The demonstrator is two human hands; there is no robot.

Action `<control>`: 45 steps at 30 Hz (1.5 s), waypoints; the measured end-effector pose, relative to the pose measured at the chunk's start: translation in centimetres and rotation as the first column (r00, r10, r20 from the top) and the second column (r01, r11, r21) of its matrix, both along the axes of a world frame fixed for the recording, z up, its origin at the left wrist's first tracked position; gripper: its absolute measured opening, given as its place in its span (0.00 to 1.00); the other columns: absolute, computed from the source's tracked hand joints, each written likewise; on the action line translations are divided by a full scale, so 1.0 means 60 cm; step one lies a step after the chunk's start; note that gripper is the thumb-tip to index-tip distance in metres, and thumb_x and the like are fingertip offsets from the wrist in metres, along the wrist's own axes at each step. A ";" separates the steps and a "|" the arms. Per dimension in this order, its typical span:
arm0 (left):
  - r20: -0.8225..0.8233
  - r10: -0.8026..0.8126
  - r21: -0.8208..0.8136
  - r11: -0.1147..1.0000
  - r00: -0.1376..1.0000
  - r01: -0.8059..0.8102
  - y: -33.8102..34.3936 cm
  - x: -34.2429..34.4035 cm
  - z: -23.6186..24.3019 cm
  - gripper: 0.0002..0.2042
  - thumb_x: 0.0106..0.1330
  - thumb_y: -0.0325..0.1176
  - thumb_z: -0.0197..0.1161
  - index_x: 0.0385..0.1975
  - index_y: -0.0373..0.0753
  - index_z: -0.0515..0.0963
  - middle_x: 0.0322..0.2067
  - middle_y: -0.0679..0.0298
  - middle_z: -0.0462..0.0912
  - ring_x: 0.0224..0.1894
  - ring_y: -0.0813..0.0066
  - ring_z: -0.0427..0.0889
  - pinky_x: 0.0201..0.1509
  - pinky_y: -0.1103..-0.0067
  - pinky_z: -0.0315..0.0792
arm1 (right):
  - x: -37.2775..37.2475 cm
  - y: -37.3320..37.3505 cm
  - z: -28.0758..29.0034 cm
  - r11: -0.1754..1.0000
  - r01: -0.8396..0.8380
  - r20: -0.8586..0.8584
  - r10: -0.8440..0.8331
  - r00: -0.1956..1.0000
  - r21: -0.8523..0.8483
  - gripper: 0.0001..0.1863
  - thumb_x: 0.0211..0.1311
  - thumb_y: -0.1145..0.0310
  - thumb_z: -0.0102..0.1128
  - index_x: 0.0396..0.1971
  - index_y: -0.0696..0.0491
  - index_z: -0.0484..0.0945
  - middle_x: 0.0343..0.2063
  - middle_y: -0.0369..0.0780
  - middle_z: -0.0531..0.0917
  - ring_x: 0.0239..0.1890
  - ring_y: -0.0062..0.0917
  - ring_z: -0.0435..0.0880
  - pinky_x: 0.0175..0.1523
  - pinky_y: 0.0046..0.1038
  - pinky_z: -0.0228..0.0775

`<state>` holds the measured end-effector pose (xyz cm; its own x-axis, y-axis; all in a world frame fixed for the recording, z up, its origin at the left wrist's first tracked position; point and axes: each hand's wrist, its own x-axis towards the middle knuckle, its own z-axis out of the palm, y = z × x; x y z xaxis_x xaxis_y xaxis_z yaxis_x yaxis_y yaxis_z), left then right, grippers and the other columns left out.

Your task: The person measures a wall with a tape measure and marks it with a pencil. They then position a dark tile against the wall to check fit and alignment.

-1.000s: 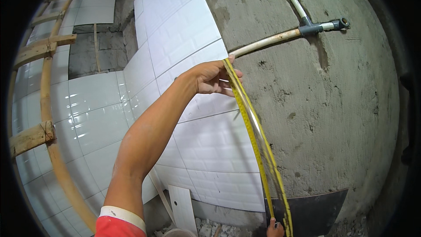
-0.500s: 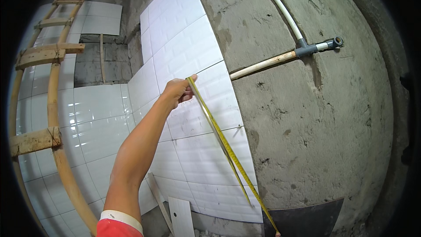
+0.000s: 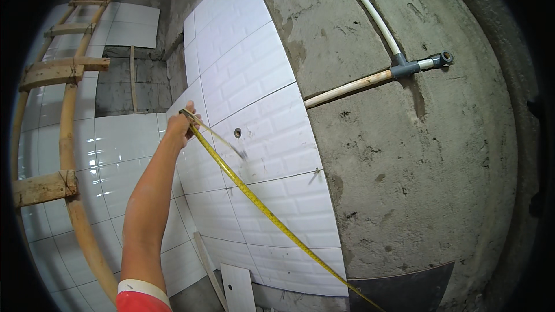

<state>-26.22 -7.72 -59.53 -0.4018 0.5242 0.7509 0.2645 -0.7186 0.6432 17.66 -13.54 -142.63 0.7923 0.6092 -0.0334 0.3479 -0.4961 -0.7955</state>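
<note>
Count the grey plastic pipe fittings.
2: the T-shaped grey plastic fitting joining white plastic pipes, and the round-mouthed grey plastic elbow to its right. Others may be hidden.

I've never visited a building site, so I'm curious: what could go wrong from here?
The yellow tape measure in the left hand has a blurred loose end, which might flick against the white tiles and mark them. That arm, if swung left, might bump the wooden ladder, though the gap is hard to judge.
</note>
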 end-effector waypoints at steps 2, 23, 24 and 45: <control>0.052 -0.011 0.023 1.000 0.999 0.010 -0.010 -0.014 0.012 0.24 0.70 0.55 0.68 0.40 0.35 0.78 0.28 0.61 0.83 0.26 0.73 0.83 0.27 0.81 0.79 | 0.006 -0.004 -0.024 0.999 -0.033 0.068 0.031 0.997 0.022 0.32 0.72 0.38 0.44 0.45 0.52 0.85 0.42 0.51 0.87 0.46 0.55 0.84 0.53 0.58 0.73; -0.124 0.002 0.099 0.995 0.992 0.011 0.007 0.198 0.532 0.39 0.56 0.64 0.75 0.38 0.25 0.74 0.21 0.66 0.70 0.19 0.81 0.68 0.20 0.84 0.67 | -0.146 -0.174 -0.100 0.594 -0.761 -0.205 0.736 0.645 -0.259 0.39 0.75 0.34 0.29 0.62 0.50 0.78 0.62 0.51 0.78 0.68 0.47 0.73 0.72 0.46 0.63; -0.145 -0.004 0.096 0.995 0.989 0.018 0.007 0.216 0.559 0.40 0.56 0.65 0.74 0.39 0.25 0.73 0.21 0.67 0.69 0.19 0.80 0.68 0.20 0.84 0.67 | -0.152 -0.203 -0.073 0.582 -0.781 -0.195 0.758 0.622 -0.227 0.40 0.76 0.34 0.29 0.61 0.49 0.79 0.61 0.52 0.79 0.67 0.48 0.74 0.71 0.46 0.64; 0.147 -0.723 -0.142 0.660 0.675 0.738 0.072 0.468 0.684 0.20 0.81 0.49 0.51 0.40 0.35 0.75 0.22 0.69 0.70 0.15 0.80 0.70 0.18 0.81 0.67 | -0.148 -0.090 1.099 0.541 -0.658 0.250 0.640 0.726 0.524 0.16 0.67 0.64 0.57 0.53 0.47 0.83 0.36 0.52 0.84 0.33 0.50 0.83 0.40 0.41 0.76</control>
<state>1.85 -3.39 -18.48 0.1194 0.7898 0.6017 -0.3483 -0.5342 0.7703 8.78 -18.96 -76.71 0.1681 0.8553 0.4902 0.4192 0.3880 -0.8208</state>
